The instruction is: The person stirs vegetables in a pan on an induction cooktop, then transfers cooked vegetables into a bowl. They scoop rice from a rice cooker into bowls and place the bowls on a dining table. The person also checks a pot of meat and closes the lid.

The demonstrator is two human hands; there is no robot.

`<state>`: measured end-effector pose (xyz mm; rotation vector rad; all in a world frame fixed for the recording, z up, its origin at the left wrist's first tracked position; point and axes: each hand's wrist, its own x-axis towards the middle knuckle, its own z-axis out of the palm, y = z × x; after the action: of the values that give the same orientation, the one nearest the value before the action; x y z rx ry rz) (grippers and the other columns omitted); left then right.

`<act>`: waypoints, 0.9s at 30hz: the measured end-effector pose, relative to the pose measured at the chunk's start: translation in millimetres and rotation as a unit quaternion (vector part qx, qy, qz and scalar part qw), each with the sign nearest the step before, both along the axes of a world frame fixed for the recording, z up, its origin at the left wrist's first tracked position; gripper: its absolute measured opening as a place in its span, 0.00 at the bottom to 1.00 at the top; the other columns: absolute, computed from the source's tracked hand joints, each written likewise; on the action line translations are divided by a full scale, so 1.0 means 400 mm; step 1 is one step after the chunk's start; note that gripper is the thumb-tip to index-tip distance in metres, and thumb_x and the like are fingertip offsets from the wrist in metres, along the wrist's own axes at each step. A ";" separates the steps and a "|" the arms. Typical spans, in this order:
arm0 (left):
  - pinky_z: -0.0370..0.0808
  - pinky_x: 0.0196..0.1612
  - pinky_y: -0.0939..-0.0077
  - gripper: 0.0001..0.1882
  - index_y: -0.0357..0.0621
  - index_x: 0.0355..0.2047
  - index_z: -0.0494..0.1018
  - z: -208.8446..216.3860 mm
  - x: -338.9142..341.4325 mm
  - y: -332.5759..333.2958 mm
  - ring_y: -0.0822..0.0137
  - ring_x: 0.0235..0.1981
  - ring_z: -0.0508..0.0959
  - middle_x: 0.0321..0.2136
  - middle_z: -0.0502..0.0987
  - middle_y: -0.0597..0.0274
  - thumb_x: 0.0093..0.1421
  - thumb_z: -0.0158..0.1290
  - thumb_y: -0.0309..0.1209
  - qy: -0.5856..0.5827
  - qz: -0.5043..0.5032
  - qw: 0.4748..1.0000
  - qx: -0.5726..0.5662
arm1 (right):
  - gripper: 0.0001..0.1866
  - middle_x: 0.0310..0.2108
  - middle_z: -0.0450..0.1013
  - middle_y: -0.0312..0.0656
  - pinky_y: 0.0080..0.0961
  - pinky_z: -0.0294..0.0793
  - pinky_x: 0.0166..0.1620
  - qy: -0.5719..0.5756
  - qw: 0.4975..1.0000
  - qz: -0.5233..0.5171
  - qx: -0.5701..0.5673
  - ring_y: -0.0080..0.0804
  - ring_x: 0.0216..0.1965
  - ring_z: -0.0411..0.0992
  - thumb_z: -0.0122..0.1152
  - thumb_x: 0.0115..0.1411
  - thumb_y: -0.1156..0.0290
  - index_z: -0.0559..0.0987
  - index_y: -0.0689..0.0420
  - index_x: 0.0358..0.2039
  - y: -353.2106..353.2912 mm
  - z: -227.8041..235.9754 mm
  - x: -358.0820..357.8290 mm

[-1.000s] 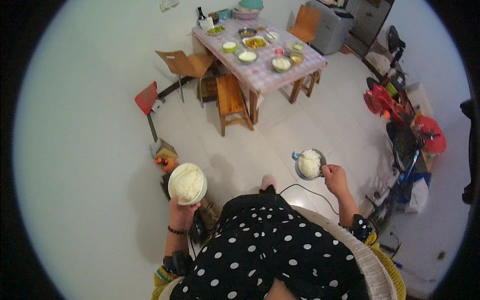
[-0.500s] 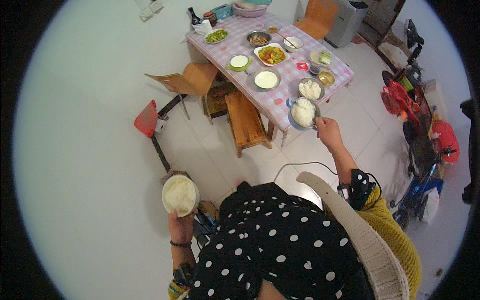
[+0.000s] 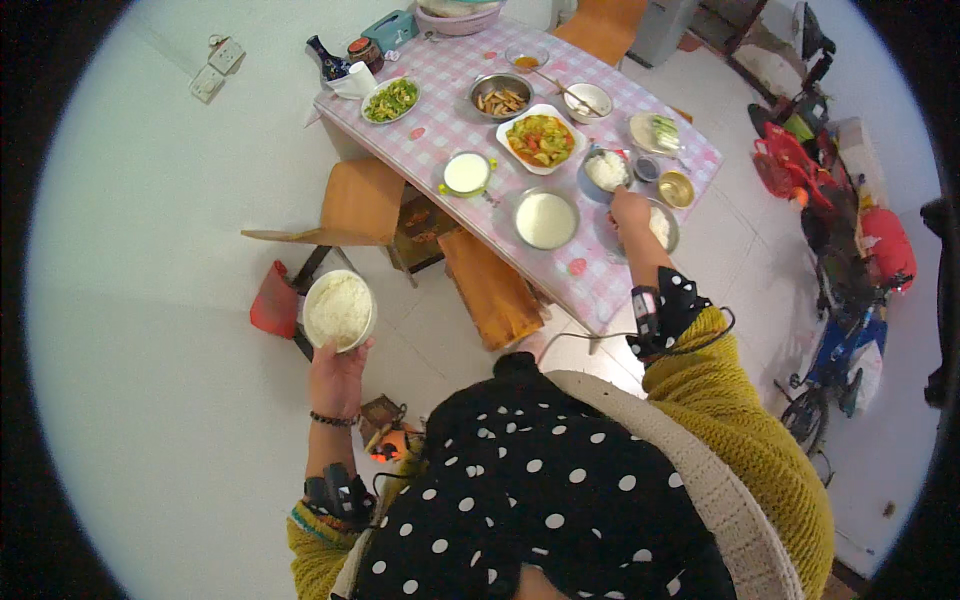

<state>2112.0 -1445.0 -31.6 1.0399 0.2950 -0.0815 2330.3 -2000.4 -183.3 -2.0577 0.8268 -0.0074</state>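
Note:
My left hand (image 3: 337, 378) grips the near rim of a white bowl (image 3: 371, 322) heaped with cooked rice (image 3: 340, 308), held up away from the table. At the table's right part, my right hand (image 3: 630, 210) is closed on the near edge of a metal bowl of rice (image 3: 606, 170). Whether that bowl touches the tabletop I cannot tell. Just under my right hand and wrist is another metal bowl of rice (image 3: 672, 238), partly hidden by them.
Dishes stand on the checkered table (image 3: 450, 130): a vegetable stew (image 3: 541, 140), a bowl of white liquid (image 3: 546, 219), chopped greens (image 3: 391, 100) and a gold bowl (image 3: 676, 189). A wooden chair (image 3: 362, 205) and a bench (image 3: 487, 290) stand at the near side.
My right hand has carried its bowl of rice farther over the table, past the other rice bowl. The view has come closer to the table, and my left hand still holds the white bowl.

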 end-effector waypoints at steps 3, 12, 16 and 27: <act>0.76 0.57 0.68 0.30 0.38 0.67 0.59 -0.008 0.189 -0.006 0.59 0.54 0.76 0.60 0.71 0.54 0.70 0.52 0.38 0.030 -0.033 0.999 -0.004 | 0.19 0.24 0.80 0.51 0.42 0.78 0.32 -0.048 0.935 0.121 -0.330 0.44 0.26 0.81 0.54 0.65 0.58 0.80 0.64 0.32 -0.013 -0.141 0.085; 0.74 0.64 0.61 0.26 0.37 0.68 0.56 -0.198 0.770 -0.065 0.55 0.60 0.73 0.64 0.67 0.50 0.72 0.45 0.28 0.038 -0.147 0.988 -0.033 | 0.19 0.23 0.79 0.49 0.37 0.73 0.19 -0.021 0.980 0.131 -0.145 0.39 0.18 0.77 0.46 0.70 0.62 0.77 0.66 0.36 -0.057 -0.448 0.199; 0.76 0.61 0.64 0.25 0.36 0.66 0.57 -0.303 1.001 -0.114 0.54 0.58 0.75 0.62 0.69 0.49 0.71 0.45 0.26 0.062 -0.195 0.978 -0.031 | 0.20 0.23 0.78 0.49 0.33 0.72 0.19 0.021 0.951 0.192 -0.242 0.37 0.17 0.75 0.44 0.71 0.62 0.77 0.66 0.33 -0.043 -0.356 0.129; 0.78 0.61 0.68 0.23 0.35 0.65 0.57 -0.499 1.346 -0.184 0.54 0.58 0.76 0.58 0.71 0.47 0.74 0.47 0.29 0.103 -0.287 0.952 0.000 | 0.12 0.28 0.76 0.37 0.18 0.67 0.26 -0.015 0.969 -0.202 0.138 0.20 0.22 0.70 0.51 0.71 0.69 0.80 0.62 0.45 0.424 0.450 -0.401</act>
<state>2650.5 -1518.7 -231.4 1.0932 0.1712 -0.7186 2169.8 -1830.8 -3.2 -1.5992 1.1480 -0.1402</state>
